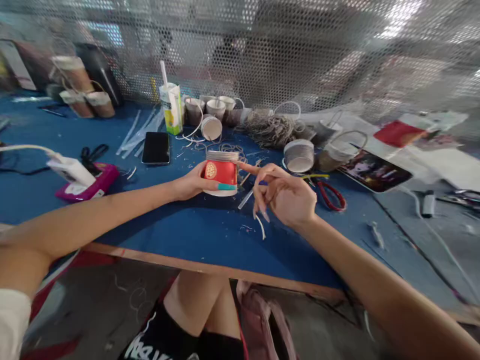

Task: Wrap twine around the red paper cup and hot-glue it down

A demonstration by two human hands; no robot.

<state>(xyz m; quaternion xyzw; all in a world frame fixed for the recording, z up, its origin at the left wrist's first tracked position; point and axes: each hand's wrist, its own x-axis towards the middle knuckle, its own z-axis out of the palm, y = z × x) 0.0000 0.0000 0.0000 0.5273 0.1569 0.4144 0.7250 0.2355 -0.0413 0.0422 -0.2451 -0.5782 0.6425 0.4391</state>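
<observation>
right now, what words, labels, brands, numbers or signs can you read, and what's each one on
No word or number reads clearly.
Red band on the held cup: a round gold sign, too small to make out.
Black shorts: white lettering, partly out of view, not safely readable.
Yellow, green and white drink container: printing too blurred to read.
Tablet: a lit screen, no legible text.

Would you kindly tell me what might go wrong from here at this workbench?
The red-banded cup might slip or turn in the left hand if the right hand, its index finger at the cup's edge, pushes too hard.
The straw cup, if knocked over, might spill any drink onto the nearby phone.
Loose scraps, like the white strip, might get caught up.
</observation>
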